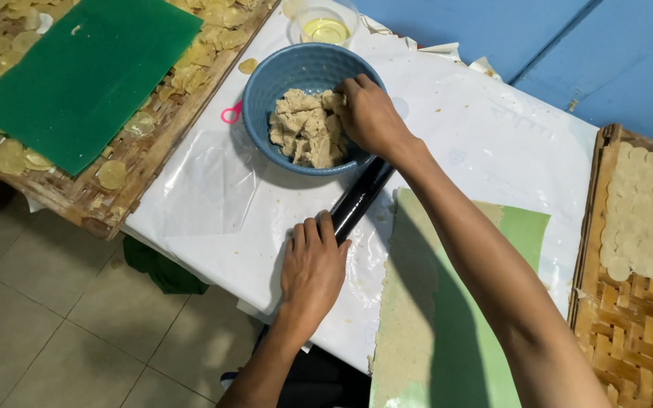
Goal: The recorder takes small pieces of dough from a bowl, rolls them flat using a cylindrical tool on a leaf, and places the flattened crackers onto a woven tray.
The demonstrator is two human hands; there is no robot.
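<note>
While the right hand (372,113) reaches into the blue bowl (262,83), its fingers are curled down onto the pile of beige dough chunks (304,132) — closed around a piece at the pile's upper right edge, though the fingertips are buried and the exact grip cannot be made out. The bowl sits on a white plastic-covered table (493,128), near its far edge, and the dough fills the right half of the bowl.

The left hand (313,268) lies palm down on the table, fingers extended and close together, resting flat against the near end of a black rolling pin (360,196). Fingertips touch the pin; they do not wrap it. The pin runs diagonally from the left hand up toward the bowl, its far end tucked under the bowl's rim and the right wrist.

Just right of the left hand lies a green mat (527,227) with a thin rolled sheet of dough (410,332) spread over its left part — the right forearm crosses above it.

Surroundings: a small clear cup of yellowish liquid (325,29) stands just beyond the bowl. A pink ring (230,115) lies left of the bowl. A woven bamboo tray (636,332) at right carries pale dough rounds (648,219). A second tray (77,200) at upper left holds yellowish rounds partly covered by a green sheet (77,75).
</note>
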